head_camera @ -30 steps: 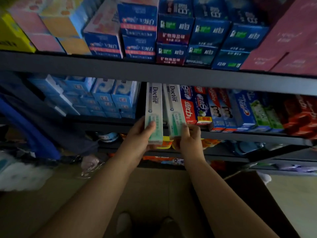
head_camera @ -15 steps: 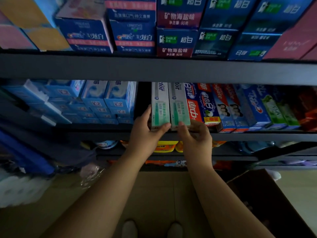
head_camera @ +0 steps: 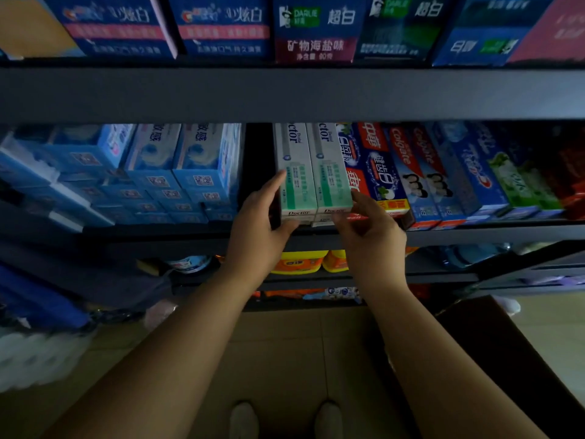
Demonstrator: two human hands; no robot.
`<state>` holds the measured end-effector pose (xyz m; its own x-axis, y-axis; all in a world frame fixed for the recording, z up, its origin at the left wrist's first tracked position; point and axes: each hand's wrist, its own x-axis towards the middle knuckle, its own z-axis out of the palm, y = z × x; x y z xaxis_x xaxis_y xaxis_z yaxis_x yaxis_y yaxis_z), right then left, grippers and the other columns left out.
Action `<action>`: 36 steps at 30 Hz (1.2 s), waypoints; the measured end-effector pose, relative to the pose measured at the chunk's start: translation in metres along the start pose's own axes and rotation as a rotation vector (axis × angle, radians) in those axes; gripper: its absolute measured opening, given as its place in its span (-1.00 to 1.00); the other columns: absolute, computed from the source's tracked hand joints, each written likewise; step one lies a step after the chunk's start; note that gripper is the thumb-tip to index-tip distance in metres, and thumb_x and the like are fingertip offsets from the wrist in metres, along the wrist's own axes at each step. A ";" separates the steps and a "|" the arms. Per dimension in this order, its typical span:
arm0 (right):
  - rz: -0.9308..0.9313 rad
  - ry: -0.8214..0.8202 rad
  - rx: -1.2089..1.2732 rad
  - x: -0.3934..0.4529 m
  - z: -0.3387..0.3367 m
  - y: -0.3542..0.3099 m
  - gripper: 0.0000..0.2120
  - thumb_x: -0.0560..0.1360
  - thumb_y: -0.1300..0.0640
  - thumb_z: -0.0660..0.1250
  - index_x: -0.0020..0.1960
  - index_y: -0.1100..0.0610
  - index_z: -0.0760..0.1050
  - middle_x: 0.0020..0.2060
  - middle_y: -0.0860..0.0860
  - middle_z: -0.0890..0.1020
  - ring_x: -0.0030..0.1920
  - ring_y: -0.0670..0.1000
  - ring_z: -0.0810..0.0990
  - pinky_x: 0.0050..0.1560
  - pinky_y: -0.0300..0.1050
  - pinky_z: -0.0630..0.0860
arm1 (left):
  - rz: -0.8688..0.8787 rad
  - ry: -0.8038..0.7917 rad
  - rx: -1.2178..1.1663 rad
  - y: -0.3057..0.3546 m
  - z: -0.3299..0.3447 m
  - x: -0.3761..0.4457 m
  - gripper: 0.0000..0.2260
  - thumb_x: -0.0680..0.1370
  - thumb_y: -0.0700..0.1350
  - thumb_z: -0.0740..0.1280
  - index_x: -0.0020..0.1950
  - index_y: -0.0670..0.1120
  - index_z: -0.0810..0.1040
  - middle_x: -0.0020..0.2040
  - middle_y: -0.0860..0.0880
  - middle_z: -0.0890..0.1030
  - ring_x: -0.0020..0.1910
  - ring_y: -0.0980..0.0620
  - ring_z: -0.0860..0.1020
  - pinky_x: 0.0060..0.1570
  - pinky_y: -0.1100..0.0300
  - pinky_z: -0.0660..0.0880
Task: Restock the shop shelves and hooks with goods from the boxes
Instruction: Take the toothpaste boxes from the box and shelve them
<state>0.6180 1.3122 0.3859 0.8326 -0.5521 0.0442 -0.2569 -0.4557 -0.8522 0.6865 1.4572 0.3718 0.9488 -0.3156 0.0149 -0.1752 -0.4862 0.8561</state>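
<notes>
Two white-and-green Doctor toothpaste boxes stand side by side on the middle shelf (head_camera: 474, 233), with a second pair of Doctor boxes under them. My left hand (head_camera: 261, 226) holds the left box (head_camera: 296, 172), fingers along its left side and thumb under its front end. My right hand (head_camera: 372, 239) pinches the front end of the right box (head_camera: 330, 172), its thumb on the lower right corner. Both boxes sit mostly inside the shelf, tight against the blue and red toothpaste boxes (head_camera: 376, 172) to their right.
A dark gap separates the Doctor boxes from the light blue cartons (head_camera: 190, 172) at left. The upper shelf board (head_camera: 285, 93) overhangs them. Yellow bottles (head_camera: 297, 263) stand on the shelf below. A brown cardboard box (head_camera: 506, 359) is on the floor at right, white rolls (head_camera: 31, 356) at left.
Both hands have pushed the two Doctor boxes deeper into the shelf, up against the toothpaste row at right. My head has moved closer to the shelf.
</notes>
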 end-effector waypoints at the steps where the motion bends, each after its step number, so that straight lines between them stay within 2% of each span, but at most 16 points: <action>1: -0.023 0.007 -0.042 0.002 0.000 0.000 -0.66 0.55 0.14 0.35 0.32 0.07 0.48 0.03 -0.10 0.61 -0.04 -0.14 0.58 -0.13 -0.51 0.41 | 0.007 0.000 0.007 -0.001 -0.001 0.002 -0.30 0.48 -0.22 0.42 0.51 0.14 0.19 0.41 0.01 0.41 0.36 0.09 0.41 0.34 0.03 0.42; 3: -0.050 0.008 -0.108 0.006 0.001 0.001 -0.70 0.56 0.12 0.34 0.28 0.10 0.51 0.05 -0.05 0.62 -0.08 -0.14 0.55 -0.15 -0.51 0.38 | 0.015 -0.011 -0.003 -0.003 -0.002 0.005 -0.30 0.48 -0.23 0.43 0.51 0.15 0.20 0.41 0.01 0.41 0.36 0.08 0.42 0.30 0.12 0.45; 5: -0.055 0.002 -0.137 0.008 0.003 0.001 -0.72 0.55 0.09 0.34 0.24 0.11 0.53 0.04 -0.03 0.62 -0.11 -0.14 0.53 -0.21 -0.55 0.34 | 0.013 -0.021 -0.008 -0.003 -0.004 0.005 -0.32 0.49 -0.26 0.41 0.50 0.14 0.21 0.41 0.02 0.42 0.34 0.12 0.43 0.19 0.39 0.45; 6: -0.054 0.003 -0.141 0.008 0.004 0.001 -0.73 0.55 0.07 0.35 0.22 0.11 0.54 0.02 -0.03 0.63 -0.12 -0.13 0.55 -0.23 -0.55 0.34 | 0.014 -0.019 -0.007 -0.003 -0.005 0.006 -0.33 0.50 -0.27 0.40 0.50 0.14 0.22 0.41 0.02 0.42 0.33 0.13 0.44 0.16 0.44 0.45; 10: 0.000 0.006 -0.066 0.005 0.005 0.000 -0.75 0.53 0.10 0.37 0.19 0.10 0.56 -0.04 -0.08 0.65 -0.16 -0.19 0.58 -0.24 -0.55 0.40 | 0.013 -0.013 -0.007 -0.004 -0.007 0.006 -0.30 0.49 -0.26 0.41 0.51 0.14 0.19 0.37 0.00 0.46 0.31 0.08 0.47 0.27 0.04 0.48; 12: 0.025 -0.004 -0.023 0.002 0.003 0.001 -0.77 0.53 0.12 0.37 0.18 0.08 0.56 -0.11 -0.13 0.62 -0.21 -0.27 0.55 -0.28 -0.58 0.40 | -0.016 0.005 -0.007 -0.006 -0.007 0.005 -0.28 0.48 -0.24 0.42 0.53 0.09 0.15 0.31 0.02 0.52 0.26 0.08 0.51 0.27 0.04 0.47; 14: 0.030 -0.007 -0.013 0.000 0.002 0.001 -0.77 0.53 0.13 0.37 0.18 0.08 0.56 -0.12 -0.15 0.61 -0.19 -0.26 0.56 -0.27 -0.58 0.41 | -0.045 0.021 0.003 -0.007 -0.008 0.004 -0.27 0.48 -0.22 0.44 0.54 0.03 0.13 0.25 0.02 0.56 0.20 0.07 0.55 0.25 0.08 0.48; 17: 0.010 -0.006 -0.013 -0.001 0.003 0.001 -0.73 0.52 0.17 0.37 0.22 0.08 0.52 -0.07 -0.13 0.62 -0.12 -0.21 0.57 -0.12 -0.45 0.50 | -0.019 0.010 0.013 -0.011 -0.008 0.004 -0.29 0.47 -0.21 0.45 0.52 0.04 0.18 0.30 -0.01 0.53 0.24 0.04 0.53 0.27 0.01 0.47; 19: -0.007 -0.005 -0.018 -0.001 0.004 0.001 -0.64 0.53 0.21 0.36 0.31 0.05 0.45 -0.13 -0.17 0.58 -0.14 -0.22 0.55 -0.14 -0.43 0.47 | 0.019 0.013 0.034 -0.015 -0.006 0.005 -0.29 0.46 -0.21 0.46 0.51 0.08 0.20 0.36 -0.03 0.46 0.30 0.02 0.48 0.28 -0.05 0.46; 21: -0.029 0.000 -0.044 0.001 0.005 0.001 -0.61 0.53 0.23 0.36 0.33 0.06 0.43 -0.12 -0.13 0.59 -0.12 -0.16 0.57 -0.13 -0.41 0.47 | 0.031 0.025 0.051 -0.017 -0.004 0.006 -0.28 0.45 -0.20 0.46 0.51 0.09 0.20 0.38 -0.04 0.44 0.33 0.00 0.46 0.28 -0.06 0.46; 24: -0.044 -0.007 -0.095 0.005 0.006 0.004 -0.70 0.51 0.18 0.38 0.24 0.13 0.52 0.01 -0.02 0.65 0.01 -0.06 0.61 0.01 -0.26 0.54 | 0.027 0.035 0.034 -0.018 -0.002 0.007 -0.29 0.46 -0.22 0.45 0.51 0.07 0.20 0.37 -0.04 0.47 0.32 0.01 0.47 0.30 -0.05 0.45; 29: -0.092 -0.029 -0.236 0.010 0.006 0.004 -0.75 0.51 0.17 0.38 0.18 0.14 0.56 0.04 0.06 0.65 0.02 0.02 0.62 -0.01 -0.24 0.49 | 0.022 0.055 0.016 -0.017 -0.001 0.009 -0.30 0.46 -0.24 0.45 0.52 0.04 0.22 0.34 -0.07 0.50 0.31 0.01 0.49 0.30 -0.03 0.45; 33: -0.110 -0.050 -0.264 0.012 0.001 0.002 -0.69 0.50 0.18 0.40 0.23 0.14 0.52 0.04 0.04 0.64 0.02 0.01 0.60 0.06 -0.12 0.56 | 0.030 0.050 0.041 -0.013 -0.003 0.009 -0.31 0.47 -0.21 0.44 0.52 0.03 0.22 0.35 -0.05 0.50 0.31 0.03 0.49 0.30 0.08 0.45; 34: -0.113 -0.066 -0.254 0.012 0.001 0.001 -0.62 0.49 0.18 0.41 0.29 0.11 0.47 0.04 0.01 0.63 -0.01 -0.02 0.59 0.03 -0.15 0.56 | 0.038 0.052 0.052 -0.011 -0.004 0.009 -0.31 0.47 -0.22 0.44 0.52 0.03 0.20 0.34 -0.04 0.50 0.29 0.04 0.49 0.27 0.17 0.46; 36: -0.119 -0.101 -0.226 0.009 0.001 0.000 -0.41 0.47 0.20 0.43 0.42 0.00 0.30 0.04 -0.04 0.60 -0.04 -0.07 0.59 -0.03 -0.21 0.54 | 0.063 0.050 0.063 -0.009 -0.004 0.007 -0.27 0.48 -0.25 0.42 0.53 0.07 0.14 0.31 0.00 0.52 0.24 0.10 0.51 0.12 0.49 0.44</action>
<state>0.6256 1.3080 0.3856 0.9051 -0.4184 0.0753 -0.2482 -0.6639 -0.7054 0.6952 1.4623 0.3662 0.9471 -0.3068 0.0945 -0.2493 -0.5172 0.8188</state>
